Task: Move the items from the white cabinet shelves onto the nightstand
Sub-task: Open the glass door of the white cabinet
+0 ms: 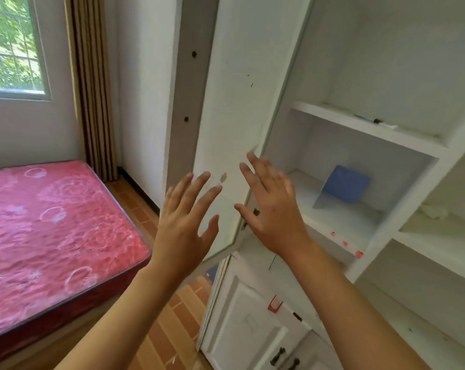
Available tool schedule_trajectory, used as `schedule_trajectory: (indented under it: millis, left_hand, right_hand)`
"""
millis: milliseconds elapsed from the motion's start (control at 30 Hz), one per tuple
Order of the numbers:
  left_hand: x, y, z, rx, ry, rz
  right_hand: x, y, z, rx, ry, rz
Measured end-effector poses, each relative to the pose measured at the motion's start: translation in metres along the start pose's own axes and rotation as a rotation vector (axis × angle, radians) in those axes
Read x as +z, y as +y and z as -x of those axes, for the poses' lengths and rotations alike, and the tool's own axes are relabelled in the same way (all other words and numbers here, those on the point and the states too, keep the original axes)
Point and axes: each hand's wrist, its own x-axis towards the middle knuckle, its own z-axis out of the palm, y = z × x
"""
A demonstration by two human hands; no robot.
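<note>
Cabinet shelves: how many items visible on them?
3. Blue item leaning at the middle shelf's back; small dark-and-white object on the shelf above; pale crumpled item in the right compartment. More may be hidden.

Head view looks forward and down, close to the white cabinet (pixel 372 124).

No readable text anywhere

The red sticker (pixel 274 304) on the near lower cabinet door (pixel 242 324) bore a white mark too blurred to read; no other lettering, numbers or brands showed.
</note>
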Motion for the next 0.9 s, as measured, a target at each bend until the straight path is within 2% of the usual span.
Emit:
schedule_trajectory:
  millis: [200, 367, 500, 733, 900]
  left_hand:
    - [0.046, 0.032, 0.022, -0.099, -0.118, 0.063]
    - [0.087, 0.058, 0.034, -0.145, -0.26, 0.016]
    - [0.119, 0.082, 0.035, -0.179, -0.306, -0.054]
    - [0.169, 0.121, 0.054, -0.242, -0.362, -0.007]
    - [0.194, 0.125, 0.066, -0.272, -0.464, -0.02]
  right_hand:
    - [0.02, 0.042, 0.071, 0.138, -0.046, -0.072]
    - [0.035, 0.086, 0.117, 0.199, -0.089, -0.121]
    - [0.042, 0.12, 0.145, 0.236, -0.129, -0.169]
    - [0.056, 0.165, 0.186, 0.296, -0.193, -0.236]
    - [0.08, 0.178, 0.209, 0.341, -0.248, -0.253]
